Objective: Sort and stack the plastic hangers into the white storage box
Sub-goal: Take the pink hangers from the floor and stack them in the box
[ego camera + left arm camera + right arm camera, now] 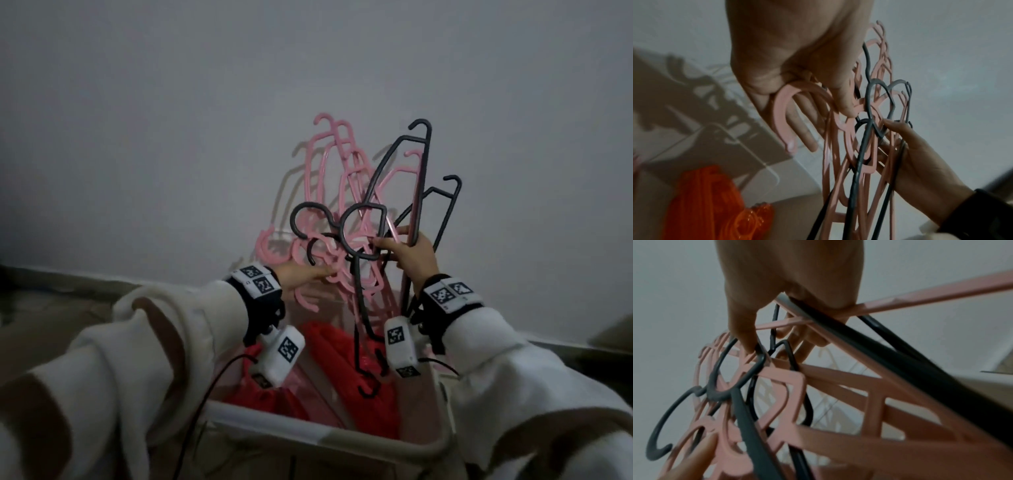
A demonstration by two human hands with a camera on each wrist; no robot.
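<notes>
Head view: hangers [356, 219] between hands [414, 257].

Both arms wear loose cream sleeves [164, 329] with brown patches. Each wrist carries a black strap [263, 308] topped by white blocks printed with black square markers; a white marked camera unit [279, 353] hangs beneath, trailing a thin black cable [205, 394].

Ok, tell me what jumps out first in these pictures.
A tangled bunch of pink hangers and dark grey hangers is held up against the pale wall, gripped by the left hand and right hand. Below sits the white storage box, with red hangers inside.
</notes>
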